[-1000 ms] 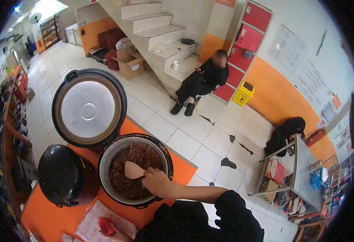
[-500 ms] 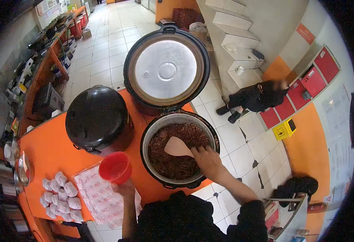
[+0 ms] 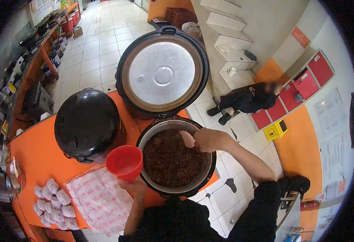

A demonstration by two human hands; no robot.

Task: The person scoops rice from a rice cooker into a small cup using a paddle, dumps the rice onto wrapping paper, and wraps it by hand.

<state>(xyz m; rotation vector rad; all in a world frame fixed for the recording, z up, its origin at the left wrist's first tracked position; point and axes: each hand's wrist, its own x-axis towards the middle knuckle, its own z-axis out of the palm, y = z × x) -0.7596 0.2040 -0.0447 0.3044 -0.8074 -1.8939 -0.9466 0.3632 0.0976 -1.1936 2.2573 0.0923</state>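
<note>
Now my right hand [image 3: 209,140] pinches the paddle [image 3: 188,138] over the pot [image 3: 173,155]; beside it, my left [image 3: 133,186] grips the red cup [image 3: 124,162].

I'm gripping one paddle [image 3: 188,139], one red bowl [image 3: 124,162], seeing one open cooker [image 3: 208,162], one raised lid [image 3: 163,74], one black pot [image 3: 87,125], one mug [image 3: 232,71], one yellow bin [image 3: 276,130], one seated person [image 3: 247,98], over ten wrapped bundles [image 3: 56,203].

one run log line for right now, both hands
left hand: holding red cup beside open pot | right hand: holding paddle over dark food | wrapped bundles: on orange table beside printed paper
</note>
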